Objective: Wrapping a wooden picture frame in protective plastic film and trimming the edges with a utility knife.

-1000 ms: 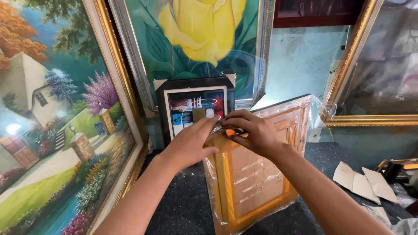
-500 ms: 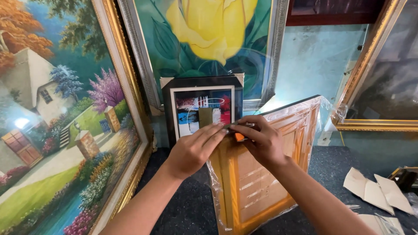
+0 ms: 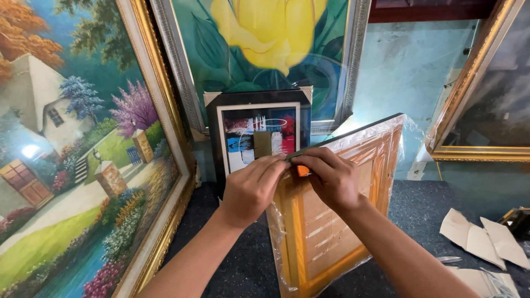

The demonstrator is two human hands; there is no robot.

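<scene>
An orange wooden frame wrapped in clear plastic film stands upright on a dark speckled table, its back towards me. My left hand pinches the plastic at the frame's top left corner. My right hand grips a small orange tool pressed against the same top edge, right beside the left fingers. Most of the tool is hidden under my fingers.
A small black-framed abstract picture leans behind the hands. A large gold-framed landscape painting stands at left, a yellow rose painting at the back, another gold frame at right. Paper scraps lie on the table at right.
Both hands stayed at the frame's top corner and drew closer together. The left fingers went from lying flat to pinching the plastic. The view shifted slightly.
</scene>
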